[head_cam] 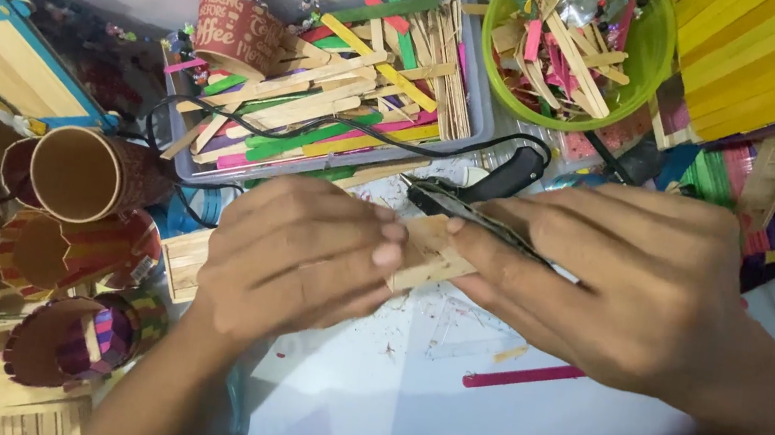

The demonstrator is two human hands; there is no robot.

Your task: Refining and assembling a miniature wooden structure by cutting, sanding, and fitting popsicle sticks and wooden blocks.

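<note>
Over the white bench point(362, 396), my left hand point(296, 255) and right hand point(621, 281) pinch a small wooden stick panel point(425, 253) between fingertips. Feels light, stiff, probably snaps easily, so I'd grip the flat edges, near the glue gun point(504, 178).

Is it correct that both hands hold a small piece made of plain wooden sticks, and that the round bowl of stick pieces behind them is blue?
Not quite: the bowl is green, not blue, as the head view shows. The rest holds: the left hand and the right hand hold a small piece of plain wooden sticks between them, and the bowl of stick pieces lies behind them.
</note>
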